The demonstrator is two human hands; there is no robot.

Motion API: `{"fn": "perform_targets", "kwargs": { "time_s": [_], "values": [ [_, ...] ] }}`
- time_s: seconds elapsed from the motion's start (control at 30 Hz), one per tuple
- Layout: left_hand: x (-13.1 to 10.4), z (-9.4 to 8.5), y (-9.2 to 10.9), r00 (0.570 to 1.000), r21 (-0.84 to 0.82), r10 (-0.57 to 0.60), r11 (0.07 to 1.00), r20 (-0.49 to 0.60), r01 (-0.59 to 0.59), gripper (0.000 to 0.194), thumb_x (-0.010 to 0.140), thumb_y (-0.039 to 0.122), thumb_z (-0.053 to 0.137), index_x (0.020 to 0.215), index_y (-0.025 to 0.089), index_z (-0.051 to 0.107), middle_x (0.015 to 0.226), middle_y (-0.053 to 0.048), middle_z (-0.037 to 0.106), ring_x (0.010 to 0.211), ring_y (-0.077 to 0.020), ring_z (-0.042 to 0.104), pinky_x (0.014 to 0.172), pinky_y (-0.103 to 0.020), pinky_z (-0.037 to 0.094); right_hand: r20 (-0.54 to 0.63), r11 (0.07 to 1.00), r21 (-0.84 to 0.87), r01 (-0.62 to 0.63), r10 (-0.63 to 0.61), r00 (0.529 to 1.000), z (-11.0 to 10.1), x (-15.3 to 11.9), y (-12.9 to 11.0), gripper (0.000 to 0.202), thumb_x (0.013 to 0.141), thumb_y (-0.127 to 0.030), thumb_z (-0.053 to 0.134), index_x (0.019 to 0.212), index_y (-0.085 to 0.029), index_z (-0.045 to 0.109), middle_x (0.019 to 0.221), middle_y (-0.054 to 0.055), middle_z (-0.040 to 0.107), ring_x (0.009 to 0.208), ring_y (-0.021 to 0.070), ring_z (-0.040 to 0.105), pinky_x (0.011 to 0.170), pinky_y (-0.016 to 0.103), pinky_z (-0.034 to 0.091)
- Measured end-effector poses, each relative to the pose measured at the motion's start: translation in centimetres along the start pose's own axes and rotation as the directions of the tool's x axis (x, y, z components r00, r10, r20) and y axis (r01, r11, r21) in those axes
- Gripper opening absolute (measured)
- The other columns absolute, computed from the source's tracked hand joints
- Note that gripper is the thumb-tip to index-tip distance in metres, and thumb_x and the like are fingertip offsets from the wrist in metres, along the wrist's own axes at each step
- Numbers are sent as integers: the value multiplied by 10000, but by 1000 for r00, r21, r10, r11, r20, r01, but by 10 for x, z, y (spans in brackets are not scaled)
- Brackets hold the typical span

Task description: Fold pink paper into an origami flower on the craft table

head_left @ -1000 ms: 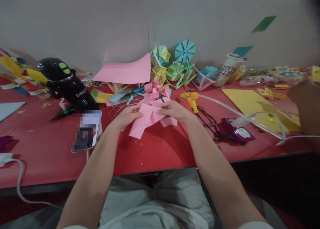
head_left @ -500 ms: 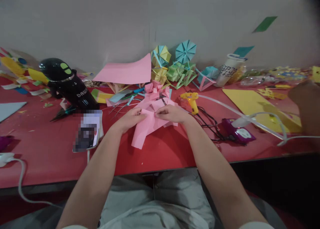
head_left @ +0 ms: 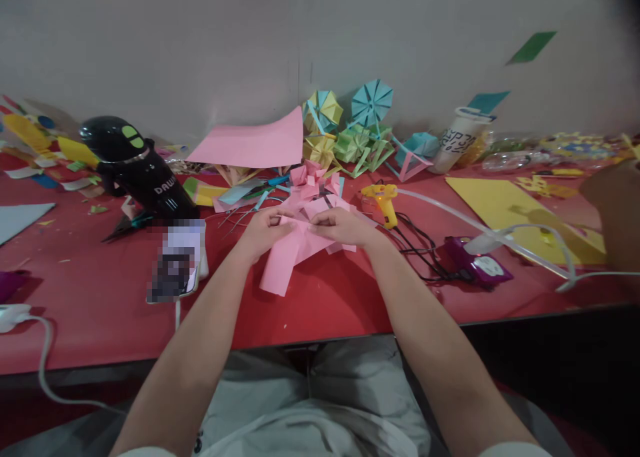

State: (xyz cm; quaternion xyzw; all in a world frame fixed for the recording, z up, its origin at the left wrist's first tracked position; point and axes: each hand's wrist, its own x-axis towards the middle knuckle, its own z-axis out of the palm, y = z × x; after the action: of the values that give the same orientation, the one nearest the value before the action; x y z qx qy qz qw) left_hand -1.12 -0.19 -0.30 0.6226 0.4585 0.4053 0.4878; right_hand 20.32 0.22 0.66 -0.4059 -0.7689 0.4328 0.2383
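The left hand (head_left: 267, 234) and right hand (head_left: 345, 229) are holding a creased pink paper (head_left: 283, 260) between them, above the front middle of the red surface (head_left: 320, 317). The left grip is closing thumb and fingers on the paper's upper left part, and the right grip is pinching its upper right part, the fingertips sitting near each other. The paper's lower left end is hanging down toward the person. Just behind it, folded pink pieces (head_left: 307, 180) are lying in a cluster. A yellow glue gun (head_left: 384, 204) is resting to the right of the hands, and a purple power block (head_left: 477, 264) is sitting farther right. On the left, a phone (head_left: 177, 260) is lying in front of a tilted black bottle (head_left: 145, 170). Folded paper umbrellas (head_left: 371, 104) are standing by the wall (head_left: 200, 50), beside a large pink sheet (head_left: 250, 140).
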Motion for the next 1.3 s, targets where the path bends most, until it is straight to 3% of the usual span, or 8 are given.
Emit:
{"fn": "perform_targets", "kwargs": {
  "time_s": [0.83, 1.3],
  "values": [
    [-1, 3, 4, 999, -41, 36, 998, -26, -37, 351, 621, 320, 793, 895, 150, 652, 758, -16, 666, 657, -130, 592, 623, -259, 454, -49, 1000, -14, 13, -14, 999, 2, 0, -5, 301, 816, -424, 538, 765, -137, 616, 606, -38, 412, 569, 84, 323, 551, 259, 266],
    [1, 1, 0, 992, 28, 115, 993, -48, -114, 324, 652, 357, 780, 877, 173, 637, 744, -5, 641, 619, -120, 562, 594, -253, 440, -75, 997, -10, 79, -79, 994, 3, -4, -10, 318, 836, -445, 543, 707, -156, 569, 630, -31, 421, 590, 86, 332, 561, 255, 272]
  ]
}}
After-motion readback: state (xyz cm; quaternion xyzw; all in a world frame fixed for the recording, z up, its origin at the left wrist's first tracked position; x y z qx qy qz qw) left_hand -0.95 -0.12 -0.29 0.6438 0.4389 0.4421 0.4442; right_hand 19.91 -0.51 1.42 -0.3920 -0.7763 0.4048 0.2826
